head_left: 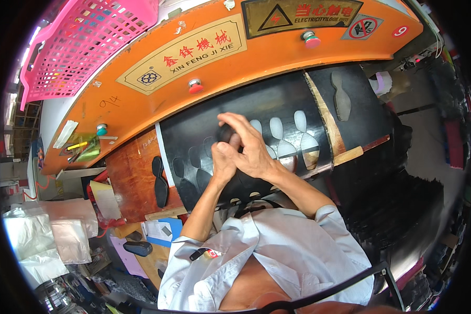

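My left hand (225, 159) and my right hand (254, 152) are pressed together above a black sheet (193, 125). Between the fingers shows a dark rounded piece (225, 133), much of it hidden by the hands. Sole-shaped cutouts run along the sheet. Through those at the right, such as one cutout (300, 121), a pale surface shows, while those at the left look dark. A black shoe-sole piece (160, 183) lies left of the sheet on a reddish-brown board (128, 180). Farther right, a grey sole-shaped piece (341, 97) rests on another black surface (369, 99).
An orange machine beam (157, 112) spans the far side, carrying a red button (195, 88), a pinkish-red button (312, 41) and a green button (101, 129). A pink basket (91, 47) stands at upper left. Plastic bags (70, 235) and a blue tray (167, 235) sit at lower left.
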{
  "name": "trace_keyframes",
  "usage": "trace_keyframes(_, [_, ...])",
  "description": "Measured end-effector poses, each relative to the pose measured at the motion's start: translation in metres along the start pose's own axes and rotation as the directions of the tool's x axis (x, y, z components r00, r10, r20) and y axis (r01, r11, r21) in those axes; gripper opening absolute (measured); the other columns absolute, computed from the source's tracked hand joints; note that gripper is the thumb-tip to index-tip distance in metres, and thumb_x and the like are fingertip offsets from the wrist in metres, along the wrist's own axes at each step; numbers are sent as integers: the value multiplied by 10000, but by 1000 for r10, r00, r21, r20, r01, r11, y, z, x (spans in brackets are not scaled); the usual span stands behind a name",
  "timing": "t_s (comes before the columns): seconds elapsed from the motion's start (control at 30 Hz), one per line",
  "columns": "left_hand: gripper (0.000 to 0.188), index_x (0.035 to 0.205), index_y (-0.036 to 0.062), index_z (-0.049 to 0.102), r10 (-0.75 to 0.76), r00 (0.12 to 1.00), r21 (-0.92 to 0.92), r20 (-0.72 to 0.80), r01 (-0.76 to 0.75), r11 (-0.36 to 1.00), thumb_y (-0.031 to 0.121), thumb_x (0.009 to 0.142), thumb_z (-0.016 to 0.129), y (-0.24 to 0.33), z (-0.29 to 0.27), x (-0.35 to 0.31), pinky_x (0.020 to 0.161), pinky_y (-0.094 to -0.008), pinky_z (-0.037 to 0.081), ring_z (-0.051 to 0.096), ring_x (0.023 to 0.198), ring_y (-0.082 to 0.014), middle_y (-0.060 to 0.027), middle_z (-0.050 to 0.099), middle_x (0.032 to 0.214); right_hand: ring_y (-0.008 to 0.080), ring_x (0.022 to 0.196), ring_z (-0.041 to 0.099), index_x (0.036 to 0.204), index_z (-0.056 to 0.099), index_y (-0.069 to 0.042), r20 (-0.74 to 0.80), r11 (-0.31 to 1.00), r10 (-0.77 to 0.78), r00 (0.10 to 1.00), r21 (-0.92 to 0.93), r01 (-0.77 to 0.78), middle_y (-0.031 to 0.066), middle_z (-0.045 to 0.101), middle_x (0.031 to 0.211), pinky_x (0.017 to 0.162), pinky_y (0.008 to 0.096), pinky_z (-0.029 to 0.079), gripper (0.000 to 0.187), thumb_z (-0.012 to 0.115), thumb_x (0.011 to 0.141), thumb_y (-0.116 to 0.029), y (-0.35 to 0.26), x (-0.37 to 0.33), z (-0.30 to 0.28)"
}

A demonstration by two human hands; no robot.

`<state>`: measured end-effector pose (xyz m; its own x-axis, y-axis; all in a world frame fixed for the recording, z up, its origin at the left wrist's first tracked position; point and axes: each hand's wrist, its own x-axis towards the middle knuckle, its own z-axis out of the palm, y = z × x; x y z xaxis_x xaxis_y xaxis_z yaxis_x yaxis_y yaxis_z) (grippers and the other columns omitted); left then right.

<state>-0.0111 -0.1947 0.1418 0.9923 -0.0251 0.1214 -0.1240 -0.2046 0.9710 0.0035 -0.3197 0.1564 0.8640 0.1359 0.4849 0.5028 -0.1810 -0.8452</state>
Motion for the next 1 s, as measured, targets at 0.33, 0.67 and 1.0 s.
trace_keyframes(0.33, [335,967,44,605,-535,845,-409,9,491,769,352,1100,607,-35,-11,-20,805,-302,506,619,850,-127,-54,678,934,136,685,682,1165,651,64,224,592,685,693,385,-709,90,694,824,608,311,557,435,618,1088,-362,10,-106,20])
trace_keyframes(0.67, [218,1050,-6,648,-398,917,230,-8,389,892,195,1014,722,-45,-12,-32,640,-277,424,542,678,-85,-2,605,722,268,566,717,935,516,89,202,585,754,625,227,-779,177,610,655,502,369,554,421,701,1031,-276,26,-148,27])
trace_keyframes(1.0, [691,1512,39,526,24,665,474,746,-556,683,91,856,734,-46,-68,-31,1250,-524,337,384,1535,-378,-149,457,1625,283,646,761,886,638,69,176,647,762,624,-143,-749,182,705,710,606,406,564,415,708,1007,-322,10,-139,-7])
